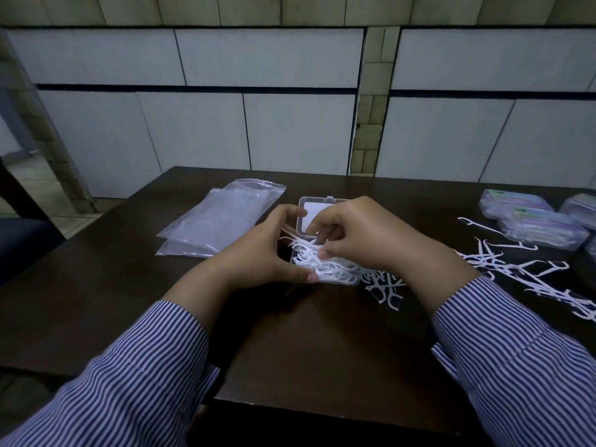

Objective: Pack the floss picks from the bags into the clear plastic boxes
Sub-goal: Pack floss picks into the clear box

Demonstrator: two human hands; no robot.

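From the head view, the open clear box [325, 269] is steadied on the counter [306, 350] by the left hand [267, 253], thumb on its near edge. Floss picks [322, 262] inside are pressed down by the curled right hand [364, 233]; loose picks [516, 272] lie right of it.

Dark wooden table [322, 350] before a tiled wall [258, 124].

The right hand [361, 233] covers the far right part of the open clear box [325, 269], so its curled fingers' hold cannot be told. Packed boxes [541, 227] and loose floss picks [522, 272] run off the right edge; labels unreadable.
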